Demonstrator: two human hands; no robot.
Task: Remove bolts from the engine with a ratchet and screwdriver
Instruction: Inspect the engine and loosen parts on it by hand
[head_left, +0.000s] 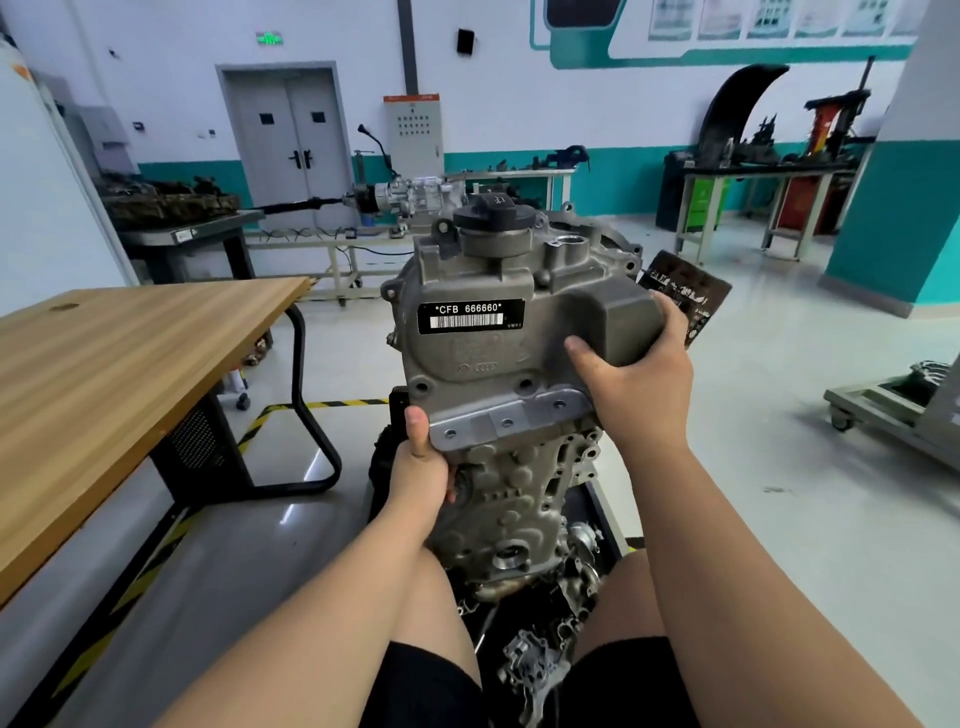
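Observation:
A grey cast engine cover (483, 353) with a black label reading CFB 666660 and a black filler cap (492, 212) fills the middle of the view, in front of the engine block (519, 509). My left hand (418, 465) grips the cover's lower left corner, thumb on its front face. My right hand (639, 374) grips its boxy right side, thumb in front and fingers wrapped behind. Empty bolt holes show along the cover's bottom flange (511, 418). No ratchet or screwdriver is in sight.
A wooden table (119, 364) with a black frame stands at the left. Yellow-black floor tape (311, 405) runs beside it. Workbenches with parts line the back wall (753, 171). A grey wheeled stand (893, 410) sits at the right.

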